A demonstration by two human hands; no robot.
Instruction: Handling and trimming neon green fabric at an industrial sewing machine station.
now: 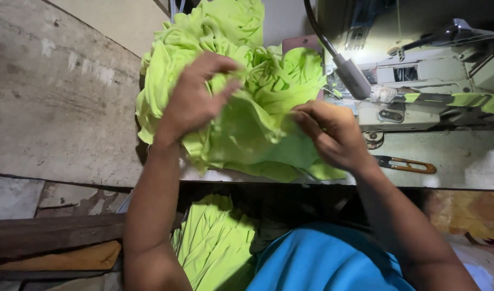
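Both hands, left hand [195, 99] and right hand [333, 134], pinched lime fabric [252, 124] bunched just left of the sewing machine [430, 91], overhanging the table [58, 97] edge.

Soft matt lime-green cloth [247, 124]
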